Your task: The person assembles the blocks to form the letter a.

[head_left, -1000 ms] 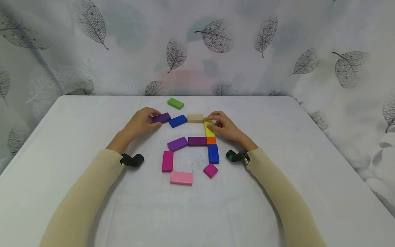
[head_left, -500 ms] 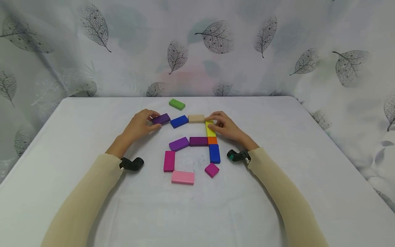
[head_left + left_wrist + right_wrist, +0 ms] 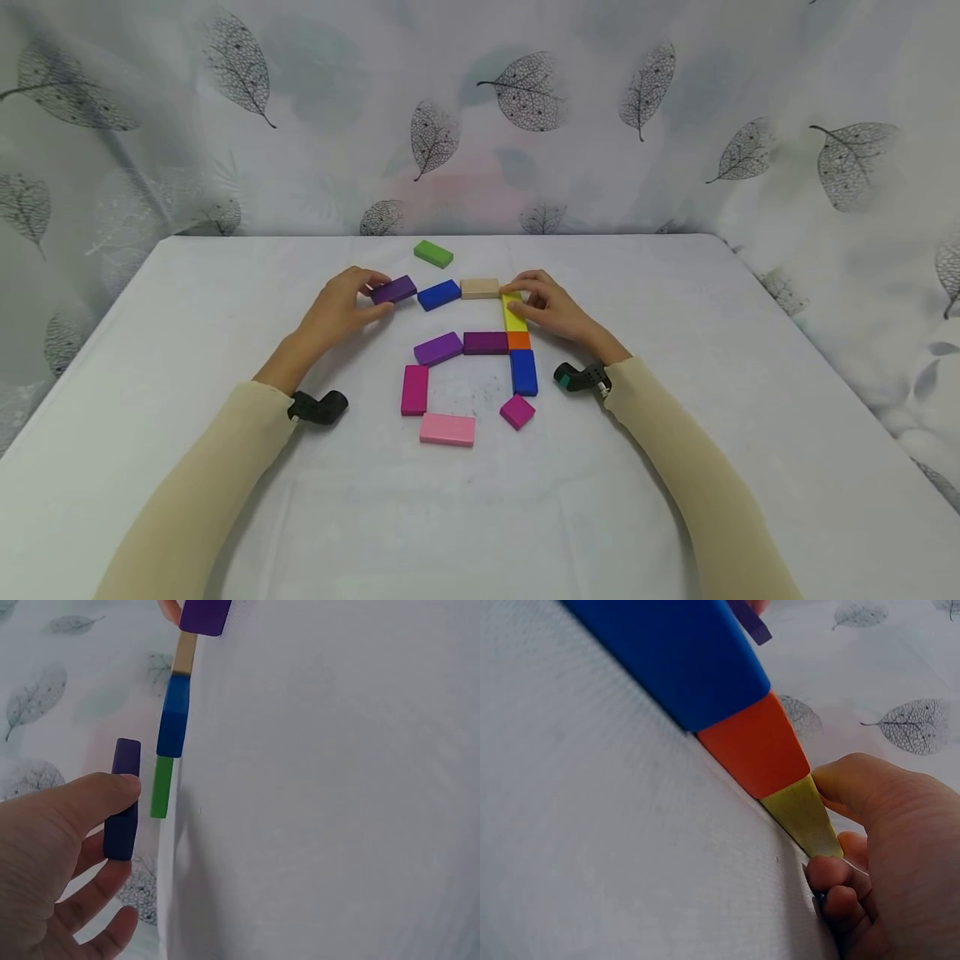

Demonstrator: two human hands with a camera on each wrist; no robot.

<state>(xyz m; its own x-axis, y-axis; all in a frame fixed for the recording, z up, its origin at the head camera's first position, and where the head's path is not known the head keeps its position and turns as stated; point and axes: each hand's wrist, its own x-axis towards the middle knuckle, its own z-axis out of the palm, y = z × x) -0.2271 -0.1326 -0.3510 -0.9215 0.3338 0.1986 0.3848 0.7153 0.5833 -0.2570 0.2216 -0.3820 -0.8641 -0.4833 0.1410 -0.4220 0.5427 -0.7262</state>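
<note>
My left hand (image 3: 337, 310) pinches a dark purple block (image 3: 393, 289) between thumb and fingers; the left wrist view shows the thumb (image 3: 112, 793) across its face. Just right of that block lies a blue block (image 3: 439, 295), then a beige block (image 3: 480, 288). At the corner of the row, my right hand (image 3: 553, 307) grips a yellow block (image 3: 515, 315) by its sides. Seen from the right wrist, the yellow block meets an orange block (image 3: 759, 744), which adjoins a second blue block (image 3: 679, 656). Some of the right fingers are curled under and partly hidden.
A green block (image 3: 433, 253) lies behind the row. Nearer are a violet block (image 3: 438, 348), a plum block (image 3: 486, 342), a magenta block (image 3: 415, 390), a pink block (image 3: 447, 429) and a small magenta block (image 3: 517, 412) on the white-covered table (image 3: 360, 517). A leaf-patterned curtain (image 3: 315, 158) hangs behind.
The dark purple block has moved very slightly left, leaving a narrow gap to the blue block. The view has drifted slightly; the right hand stays on the yellow block.
</note>
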